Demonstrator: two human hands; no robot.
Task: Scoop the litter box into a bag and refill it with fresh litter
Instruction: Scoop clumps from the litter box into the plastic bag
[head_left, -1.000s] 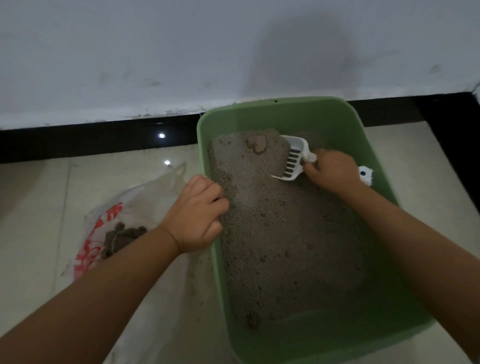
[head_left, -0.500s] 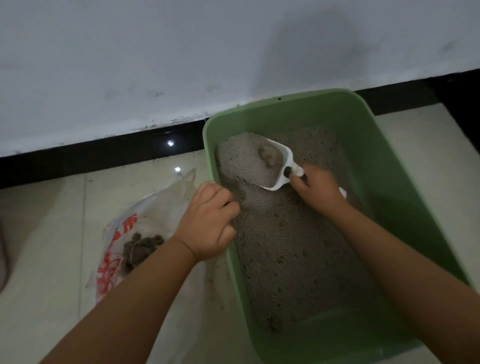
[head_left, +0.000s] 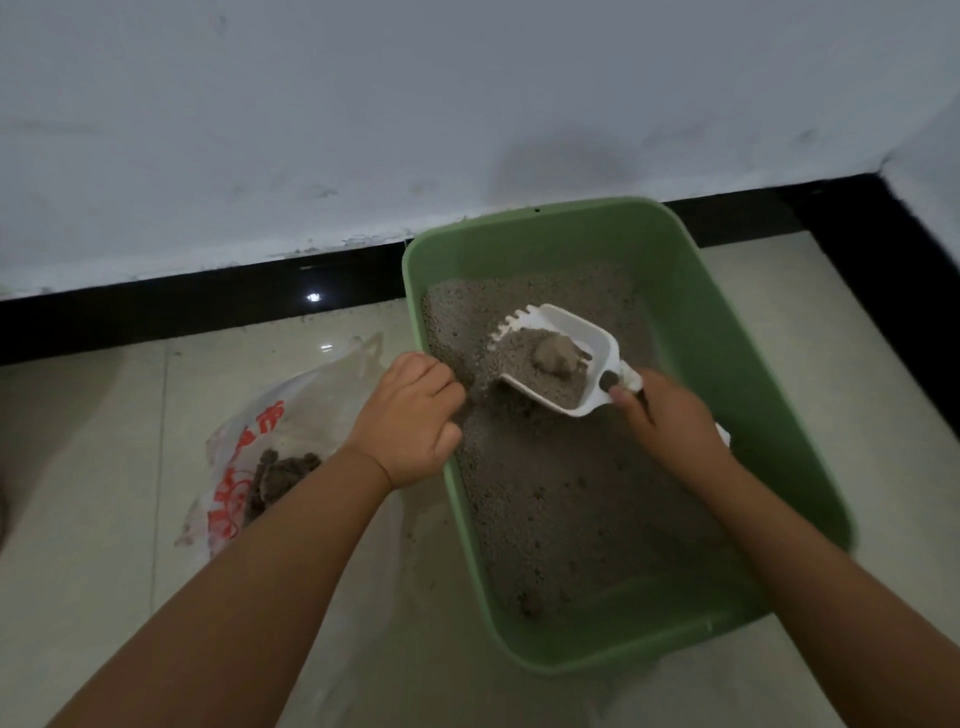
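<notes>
Litter box (head_left: 691, 332): green, on floor by far wall, grey litter inside. Head view only.
Scoop (head_left: 558, 364): white, lifted just above litter, far half of box; carries a clump (head_left: 556, 356) + loose grains.
R hand (head_left: 670, 421): fingers wrapped round scoop handle.
L hand (head_left: 410, 415): fingers curled over box's left rim, steadying.
Bag (head_left: 291, 415): clear plastic, left of box, several dark clumps already in.
Progress: scooping partway, my read; this load not yet bagged. Refill not begun; no fresh litter seen.
Writing: red print on bag, unreadable.
</notes>
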